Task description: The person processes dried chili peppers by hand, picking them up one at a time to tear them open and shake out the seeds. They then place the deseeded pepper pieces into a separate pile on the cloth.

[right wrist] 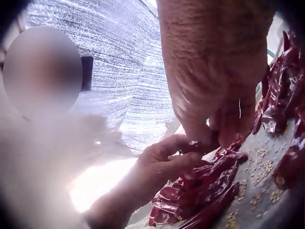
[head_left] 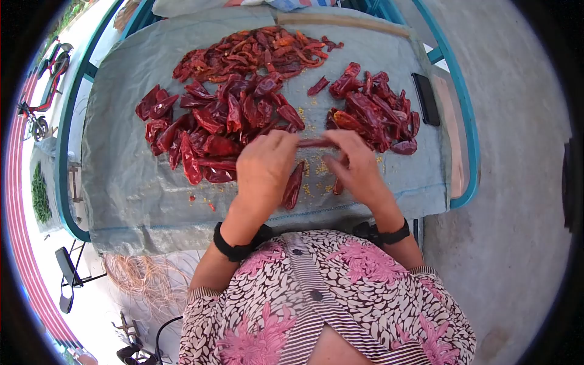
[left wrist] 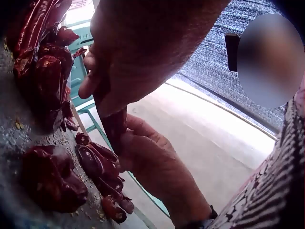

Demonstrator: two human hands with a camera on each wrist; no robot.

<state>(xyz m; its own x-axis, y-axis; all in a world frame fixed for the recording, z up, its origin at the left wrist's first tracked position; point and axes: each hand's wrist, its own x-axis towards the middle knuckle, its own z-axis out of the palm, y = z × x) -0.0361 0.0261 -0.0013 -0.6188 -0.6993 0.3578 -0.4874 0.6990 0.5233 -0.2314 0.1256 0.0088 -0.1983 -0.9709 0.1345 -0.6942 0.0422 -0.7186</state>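
Observation:
A dried red chili pepper [head_left: 314,143] spans the gap between the two hands, a little above the sheet. My left hand [head_left: 266,165] grips its left end, while the fingers and thumb of my right hand [head_left: 359,165] pinch the right end. In the left wrist view the same dark pepper [left wrist: 113,130] runs from one hand to the other. One loose pepper [head_left: 293,186] lies between the hands on the sheet, among scattered yellow seeds [head_left: 310,173]. Beside the left hand is a big heap of whole glossy peppers [head_left: 210,125]; beyond the right hand lies another heap [head_left: 377,112].
At the back spreads a pile of flatter orange-red pepper pieces [head_left: 249,53]. A black phone [head_left: 426,99] lies at the right edge. The grey-green sheet [head_left: 115,182] covers a table framed by teal metal rails [head_left: 471,146]. A wooden strip [head_left: 344,23] runs along the back.

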